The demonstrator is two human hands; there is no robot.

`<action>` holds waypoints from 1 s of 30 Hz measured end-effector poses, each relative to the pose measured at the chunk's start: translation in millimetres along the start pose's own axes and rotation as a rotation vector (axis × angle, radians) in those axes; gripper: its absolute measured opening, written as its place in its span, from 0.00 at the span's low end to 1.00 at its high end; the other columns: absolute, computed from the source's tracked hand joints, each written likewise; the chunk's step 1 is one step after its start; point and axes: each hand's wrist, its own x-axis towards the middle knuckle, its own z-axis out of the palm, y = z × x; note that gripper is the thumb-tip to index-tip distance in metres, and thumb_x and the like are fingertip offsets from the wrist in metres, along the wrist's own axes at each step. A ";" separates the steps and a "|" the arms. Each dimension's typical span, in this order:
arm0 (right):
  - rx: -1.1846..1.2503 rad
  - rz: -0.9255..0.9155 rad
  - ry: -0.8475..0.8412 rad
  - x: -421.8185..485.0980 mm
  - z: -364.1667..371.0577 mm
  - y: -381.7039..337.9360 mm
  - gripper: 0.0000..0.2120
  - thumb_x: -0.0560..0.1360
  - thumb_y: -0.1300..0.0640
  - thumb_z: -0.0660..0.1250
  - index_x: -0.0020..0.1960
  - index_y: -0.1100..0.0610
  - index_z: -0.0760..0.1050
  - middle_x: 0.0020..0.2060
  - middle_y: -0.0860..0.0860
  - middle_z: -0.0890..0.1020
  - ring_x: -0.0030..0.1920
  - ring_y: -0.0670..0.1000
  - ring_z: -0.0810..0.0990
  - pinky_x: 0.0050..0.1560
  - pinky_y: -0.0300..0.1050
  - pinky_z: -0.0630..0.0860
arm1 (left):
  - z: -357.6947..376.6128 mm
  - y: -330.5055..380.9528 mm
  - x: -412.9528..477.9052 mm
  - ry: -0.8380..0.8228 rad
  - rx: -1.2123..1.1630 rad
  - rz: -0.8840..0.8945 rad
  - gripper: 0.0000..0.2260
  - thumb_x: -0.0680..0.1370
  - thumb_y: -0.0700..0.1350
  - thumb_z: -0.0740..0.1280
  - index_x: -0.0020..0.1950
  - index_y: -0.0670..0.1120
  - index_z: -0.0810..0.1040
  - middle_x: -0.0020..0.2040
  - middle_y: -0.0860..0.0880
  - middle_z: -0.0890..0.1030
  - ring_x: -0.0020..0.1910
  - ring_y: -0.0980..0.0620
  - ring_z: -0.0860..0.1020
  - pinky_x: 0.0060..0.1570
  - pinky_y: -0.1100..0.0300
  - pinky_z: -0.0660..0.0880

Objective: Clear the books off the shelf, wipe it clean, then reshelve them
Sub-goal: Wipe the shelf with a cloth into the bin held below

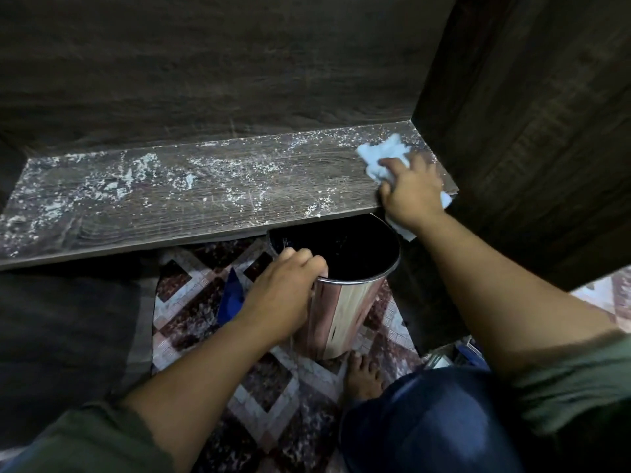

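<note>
1. Dark wood shelf [211,196], bare of books, speckled with white dust and crumbs across most of the board; cleaner streak just left of the right-hand fingers.
2. Right hand [411,191] at the shelf's right front corner, fingers [389,163] curled down and pinching a crumpled white cloth [384,155] against the board. Cloth bunched ahead of the fingertips; a tail hangs off the shelf edge below the wrist.
3. Left hand [283,288] below the shelf edge, fingers [307,259] closed over the near rim of a shiny metal bin [341,302]. Bin open, dark inside, held under the front edge of the shelf, directly below and left of the right-hand fingers.
4. Patterned tile floor [191,302] beneath; blue object [232,295] just left of the left wrist, kind unclear.
5. Bare foot [363,377] and blue-clad knee [426,421] near the bin's base.
</note>
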 end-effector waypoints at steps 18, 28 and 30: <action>0.011 0.200 0.030 6.3 2.7 -9.7 0.22 0.77 0.49 0.60 0.71 0.45 0.66 0.72 0.58 0.62 0.68 0.64 0.62 0.68 0.56 0.58 | 4.2 -11.1 -7.1 0.031 0.008 0.060 0.16 0.68 0.33 0.73 0.50 0.48 0.74 0.46 0.52 0.74 0.49 0.49 0.71 0.47 0.55 0.72; 0.203 -0.066 0.102 8.9 -6.3 -39.4 0.22 0.77 0.55 0.61 0.70 0.46 0.70 0.72 0.55 0.65 0.69 0.60 0.64 0.68 0.54 0.62 | -0.7 -14.1 -12.2 0.044 -0.037 0.055 0.14 0.69 0.33 0.72 0.50 0.47 0.75 0.46 0.51 0.74 0.49 0.49 0.70 0.46 0.49 0.74; 0.112 -0.078 -0.055 13.2 1.0 -31.5 0.21 0.80 0.48 0.57 0.73 0.43 0.66 0.75 0.54 0.61 0.72 0.60 0.61 0.70 0.57 0.59 | -2.0 -15.4 -14.0 0.043 -0.046 0.052 0.14 0.70 0.33 0.72 0.50 0.47 0.75 0.46 0.52 0.73 0.49 0.50 0.70 0.46 0.49 0.74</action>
